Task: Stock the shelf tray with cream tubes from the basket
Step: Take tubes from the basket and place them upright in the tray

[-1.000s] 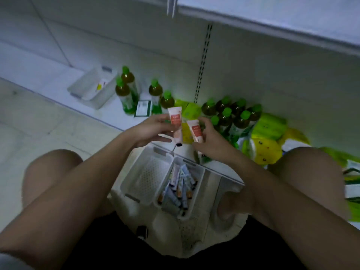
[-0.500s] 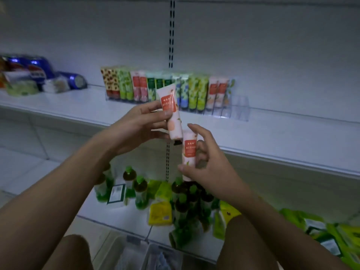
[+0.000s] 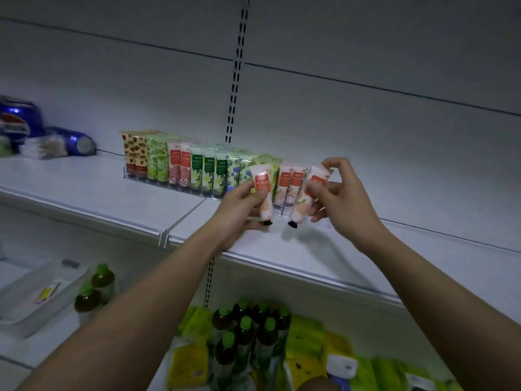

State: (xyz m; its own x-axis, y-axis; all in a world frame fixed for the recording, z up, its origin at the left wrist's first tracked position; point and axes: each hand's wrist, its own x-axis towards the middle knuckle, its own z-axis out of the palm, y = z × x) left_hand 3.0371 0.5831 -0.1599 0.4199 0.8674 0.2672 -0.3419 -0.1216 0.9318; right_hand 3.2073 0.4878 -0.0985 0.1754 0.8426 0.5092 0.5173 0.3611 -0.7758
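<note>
We hold two peach cream tubes in front of the shelf tray (image 3: 132, 176), caps down: the left tube (image 3: 263, 190) pinched by our left hand (image 3: 239, 207), the right tube (image 3: 307, 197) pinched by our right hand (image 3: 341, 201). Next we must slide them beside the peach tubes already standing (image 3: 290, 183); these stand close. Green-capped bottles (image 3: 245, 331) wait on the shelf below.
</note>
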